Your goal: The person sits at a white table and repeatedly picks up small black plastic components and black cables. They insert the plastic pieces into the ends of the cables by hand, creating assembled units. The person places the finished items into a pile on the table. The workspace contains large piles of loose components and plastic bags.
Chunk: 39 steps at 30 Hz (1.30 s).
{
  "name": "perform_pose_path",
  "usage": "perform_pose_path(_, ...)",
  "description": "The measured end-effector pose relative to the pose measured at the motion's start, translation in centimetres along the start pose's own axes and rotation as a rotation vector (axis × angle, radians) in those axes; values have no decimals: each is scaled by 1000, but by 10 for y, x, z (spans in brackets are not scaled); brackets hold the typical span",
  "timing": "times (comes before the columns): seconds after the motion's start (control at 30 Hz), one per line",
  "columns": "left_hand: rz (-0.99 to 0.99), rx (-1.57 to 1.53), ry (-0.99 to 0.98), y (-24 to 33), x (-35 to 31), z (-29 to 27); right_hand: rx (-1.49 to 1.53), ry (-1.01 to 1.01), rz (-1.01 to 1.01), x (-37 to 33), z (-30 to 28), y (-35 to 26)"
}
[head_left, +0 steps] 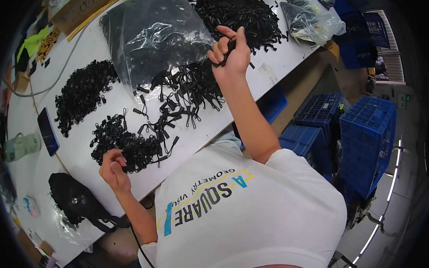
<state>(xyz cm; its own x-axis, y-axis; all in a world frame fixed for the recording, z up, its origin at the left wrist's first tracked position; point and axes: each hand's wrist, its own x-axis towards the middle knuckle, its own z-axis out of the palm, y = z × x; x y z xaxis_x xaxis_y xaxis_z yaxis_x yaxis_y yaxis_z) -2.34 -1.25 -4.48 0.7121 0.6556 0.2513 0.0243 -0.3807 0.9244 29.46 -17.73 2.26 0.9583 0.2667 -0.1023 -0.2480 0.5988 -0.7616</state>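
Note:
My left hand is at the near edge of a pile of small black plastic pieces. Its fingers are bent toward the thumb, and whatever lies between them is too small to make out. Farther right, my right hand is raised above the table, its lower fingers curled round black cord pulls while thumb and index finger stick out. Below it spreads a loose heap of black cord pulls with thin loops. A larger heap of similar black pieces lies just beyond that hand.
A clear plastic bag covers the far middle of the white table. Another pile of small black parts, a phone, a green bottle and a black fan-like device are at left. Blue crates stand at right.

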Motion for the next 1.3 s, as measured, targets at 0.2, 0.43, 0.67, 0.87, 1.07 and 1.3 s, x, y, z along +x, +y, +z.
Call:
perform_pose_path(0.2,-15,80,-11,6,5,1,-113,-279,385,-30,1,30)
perform_pose_path(0.43,-134,505,31,15,34,9,-571,-582,465,-75,4,50)
perform_pose_path(0.67,21,914,-62,-4,73,24,-566,-631,632,-92,-2,58)
perform_pose_path(0.87,-31,947,-259,-16,78,29,-296,-647,722,-85,-11,52)
perform_pose_path(1.07,-12,936,-226,-25,79,31,-650,-579,550,-70,-34,56)
perform_pose_path(1.3,-6,986,-216,-23,76,25,-1269,-738,-144,-45,-36,49)
